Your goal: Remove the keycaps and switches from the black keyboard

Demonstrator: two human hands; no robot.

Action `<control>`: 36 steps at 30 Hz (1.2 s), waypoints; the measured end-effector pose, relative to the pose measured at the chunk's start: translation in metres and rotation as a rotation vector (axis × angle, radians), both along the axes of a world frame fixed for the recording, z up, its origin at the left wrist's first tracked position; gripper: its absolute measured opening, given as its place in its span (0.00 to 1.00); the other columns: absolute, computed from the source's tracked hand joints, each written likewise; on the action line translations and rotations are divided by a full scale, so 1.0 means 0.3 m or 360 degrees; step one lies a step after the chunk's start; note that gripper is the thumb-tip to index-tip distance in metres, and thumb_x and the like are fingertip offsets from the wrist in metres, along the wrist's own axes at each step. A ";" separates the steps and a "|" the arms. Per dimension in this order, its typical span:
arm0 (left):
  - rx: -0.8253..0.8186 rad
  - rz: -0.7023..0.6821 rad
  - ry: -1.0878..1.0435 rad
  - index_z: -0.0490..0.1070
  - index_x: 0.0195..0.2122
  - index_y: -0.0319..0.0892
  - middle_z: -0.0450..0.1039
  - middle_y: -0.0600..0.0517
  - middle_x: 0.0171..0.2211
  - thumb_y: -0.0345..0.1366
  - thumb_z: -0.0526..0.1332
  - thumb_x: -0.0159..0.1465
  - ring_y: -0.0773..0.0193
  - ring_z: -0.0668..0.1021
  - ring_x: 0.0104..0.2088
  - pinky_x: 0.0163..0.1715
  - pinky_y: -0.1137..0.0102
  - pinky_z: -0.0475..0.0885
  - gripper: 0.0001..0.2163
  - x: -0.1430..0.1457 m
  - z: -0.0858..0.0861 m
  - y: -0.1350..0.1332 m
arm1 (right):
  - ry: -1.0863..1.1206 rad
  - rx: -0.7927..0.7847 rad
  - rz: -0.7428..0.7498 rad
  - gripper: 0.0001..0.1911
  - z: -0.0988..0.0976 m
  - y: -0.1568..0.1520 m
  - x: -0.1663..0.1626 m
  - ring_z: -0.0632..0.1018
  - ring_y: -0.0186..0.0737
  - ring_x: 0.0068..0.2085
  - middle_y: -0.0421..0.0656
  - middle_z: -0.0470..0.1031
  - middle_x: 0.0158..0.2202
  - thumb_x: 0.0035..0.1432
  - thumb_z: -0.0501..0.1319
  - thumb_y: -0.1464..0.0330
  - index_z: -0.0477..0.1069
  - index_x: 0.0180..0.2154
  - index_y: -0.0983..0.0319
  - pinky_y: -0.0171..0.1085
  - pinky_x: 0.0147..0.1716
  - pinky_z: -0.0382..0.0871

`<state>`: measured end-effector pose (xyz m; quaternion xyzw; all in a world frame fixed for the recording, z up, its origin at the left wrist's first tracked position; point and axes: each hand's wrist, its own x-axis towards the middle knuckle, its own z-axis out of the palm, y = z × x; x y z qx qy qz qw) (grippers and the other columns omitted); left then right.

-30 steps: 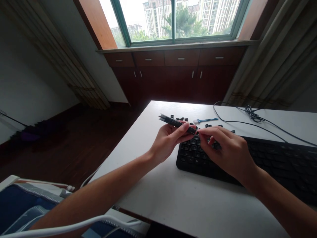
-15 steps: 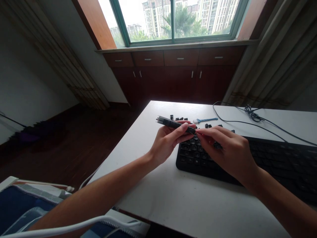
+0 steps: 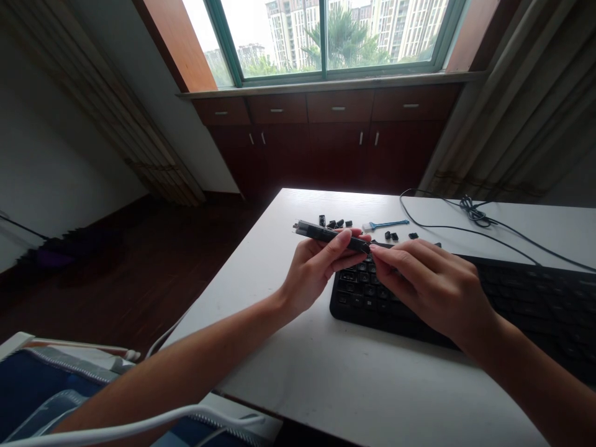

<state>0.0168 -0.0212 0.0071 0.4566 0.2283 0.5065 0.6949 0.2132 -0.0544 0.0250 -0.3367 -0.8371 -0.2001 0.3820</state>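
Note:
My left hand is closed around a slim black tool with a clear tip at its far left end. It holds this over the left end of a black keyboard. My right hand has thumb and forefinger pinched at the tool's near right end. Whatever lies between those fingertips is too small and hidden to name. Below, the keyboard shows bare key sockets where keycaps are off. Several loose black keycaps lie behind the hands, and more keycaps sit farther right.
A small blue brush with pale bristles lies on the white table behind the keyboard. A black cable is bundled at the back right. By the table's left side stands a chair with blue cloth. Beyond are cabinets under a window.
My right hand has shifted slightly right, its fingertips still at the tool's end. My left hand and the tool stay nearly in place, the tool's far end dipping slightly.

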 end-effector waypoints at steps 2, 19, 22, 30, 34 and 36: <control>0.0014 0.0013 0.0011 0.78 0.49 0.34 0.79 0.39 0.51 0.38 0.63 0.69 0.48 0.78 0.56 0.54 0.62 0.79 0.13 0.001 -0.001 -0.002 | -0.0035 0.0024 -0.0007 0.05 0.002 -0.002 -0.001 0.79 0.38 0.31 0.43 0.79 0.31 0.62 0.66 0.75 0.76 0.41 0.66 0.37 0.33 0.72; 0.0095 0.0145 -0.0001 0.79 0.47 0.39 0.81 0.45 0.47 0.38 0.68 0.64 0.53 0.82 0.51 0.54 0.59 0.79 0.12 0.016 -0.029 -0.005 | -0.0088 -0.0013 -0.0021 0.04 -0.008 -0.002 0.000 0.78 0.38 0.30 0.43 0.78 0.29 0.64 0.64 0.75 0.77 0.41 0.67 0.37 0.32 0.72; 0.0079 0.0175 0.0017 0.80 0.46 0.39 0.81 0.45 0.47 0.39 0.69 0.63 0.52 0.81 0.52 0.55 0.58 0.79 0.13 0.017 -0.029 -0.008 | -0.0059 -0.0052 -0.0019 0.04 -0.010 -0.002 -0.004 0.78 0.37 0.30 0.43 0.78 0.29 0.65 0.63 0.74 0.77 0.41 0.66 0.36 0.32 0.72; 0.0096 0.0242 0.0026 0.79 0.47 0.38 0.81 0.44 0.48 0.40 0.69 0.64 0.52 0.81 0.52 0.56 0.59 0.78 0.14 0.028 -0.033 -0.023 | 0.0133 -0.0158 -0.0065 0.04 -0.020 -0.011 -0.030 0.75 0.34 0.26 0.41 0.76 0.26 0.64 0.63 0.74 0.77 0.35 0.64 0.33 0.28 0.68; 0.0155 0.0286 0.0066 0.79 0.48 0.39 0.80 0.44 0.50 0.38 0.68 0.65 0.53 0.80 0.53 0.57 0.60 0.77 0.13 0.032 -0.041 -0.030 | 0.0276 -0.0279 -0.0117 0.07 -0.026 -0.016 -0.052 0.70 0.31 0.23 0.39 0.72 0.22 0.63 0.64 0.73 0.77 0.31 0.65 0.32 0.25 0.65; 0.0158 0.0300 0.0052 0.79 0.48 0.40 0.80 0.45 0.50 0.38 0.68 0.65 0.53 0.80 0.54 0.57 0.60 0.77 0.12 0.035 -0.040 -0.034 | 0.0343 -0.0291 -0.0131 0.07 -0.028 -0.018 -0.060 0.70 0.30 0.22 0.39 0.73 0.23 0.63 0.65 0.73 0.77 0.30 0.65 0.32 0.25 0.64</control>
